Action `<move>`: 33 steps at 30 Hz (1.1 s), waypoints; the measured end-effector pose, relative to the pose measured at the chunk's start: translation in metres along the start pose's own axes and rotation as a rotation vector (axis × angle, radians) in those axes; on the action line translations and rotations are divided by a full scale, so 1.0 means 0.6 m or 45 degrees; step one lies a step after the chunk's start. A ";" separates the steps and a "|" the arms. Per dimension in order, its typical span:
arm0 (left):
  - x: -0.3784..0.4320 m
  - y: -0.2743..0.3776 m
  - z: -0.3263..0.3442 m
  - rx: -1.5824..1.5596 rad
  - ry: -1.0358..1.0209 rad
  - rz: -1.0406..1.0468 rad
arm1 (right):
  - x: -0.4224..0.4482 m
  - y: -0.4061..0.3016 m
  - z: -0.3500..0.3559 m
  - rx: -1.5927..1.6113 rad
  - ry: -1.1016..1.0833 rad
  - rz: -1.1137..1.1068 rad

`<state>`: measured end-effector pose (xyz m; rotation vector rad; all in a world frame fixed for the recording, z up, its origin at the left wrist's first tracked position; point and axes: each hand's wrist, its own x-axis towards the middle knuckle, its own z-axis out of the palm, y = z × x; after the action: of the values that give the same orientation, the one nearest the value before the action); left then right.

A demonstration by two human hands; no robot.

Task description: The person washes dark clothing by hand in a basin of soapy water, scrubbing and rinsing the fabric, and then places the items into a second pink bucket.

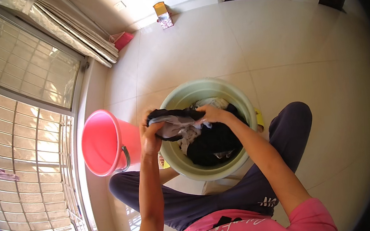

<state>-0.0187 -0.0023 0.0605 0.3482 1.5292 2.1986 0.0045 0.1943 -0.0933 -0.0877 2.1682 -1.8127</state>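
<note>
A black and grey cloth garment is stretched between my two hands over a pale green plastic tub. My left hand grips its left end near the tub's left rim, with the thumb on the grey part. My right hand pinches the other end above the middle of the tub. Under the garment, the tub holds a heap of black cloth and some pale, whitish cloth. The tub stands on the floor between my bent legs.
A pink bucket with a dark handle stands left of the tub, beside a window with a metal grille. A pink dustpan and a small box with an orange lid are by the far wall.
</note>
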 end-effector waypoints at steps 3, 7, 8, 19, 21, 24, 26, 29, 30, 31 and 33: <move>0.011 -0.007 -0.010 0.141 0.186 -0.142 | -0.022 -0.016 -0.032 0.683 0.475 0.180; 0.055 -0.141 -0.050 0.707 0.318 -0.173 | 0.015 -0.022 -0.055 0.084 0.726 0.272; 0.067 -0.195 -0.080 0.892 0.315 0.046 | 0.030 -0.028 -0.044 -0.155 0.690 0.271; 0.058 -0.364 -0.059 1.970 0.032 -0.398 | 0.066 0.164 0.055 -1.170 0.605 -0.031; 0.056 -0.370 -0.056 2.079 -0.029 -0.425 | 0.073 0.183 0.064 -1.293 0.632 0.000; 0.061 -0.389 -0.069 2.054 -0.016 -0.441 | 0.090 0.184 0.082 -1.374 0.666 0.112; 0.065 -0.406 -0.089 1.859 0.081 -0.450 | 0.104 0.170 0.094 -1.411 0.664 0.228; 0.074 -0.393 -0.085 1.746 0.130 -0.178 | 0.124 0.165 0.097 -1.462 0.629 0.282; 0.082 -0.369 -0.071 1.769 -0.016 -0.349 | 0.122 0.171 0.088 -1.411 0.631 0.227; 0.093 -0.327 -0.052 1.787 -0.153 -0.523 | 0.118 0.177 0.076 -1.358 0.628 0.165; 0.091 -0.295 -0.062 1.673 -0.118 -0.579 | 0.114 0.174 0.057 -1.180 0.614 0.096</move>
<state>-0.0459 0.0453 -0.1203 0.3940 2.4687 0.5999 -0.0350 0.1658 -0.2130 0.2477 3.1168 -0.6868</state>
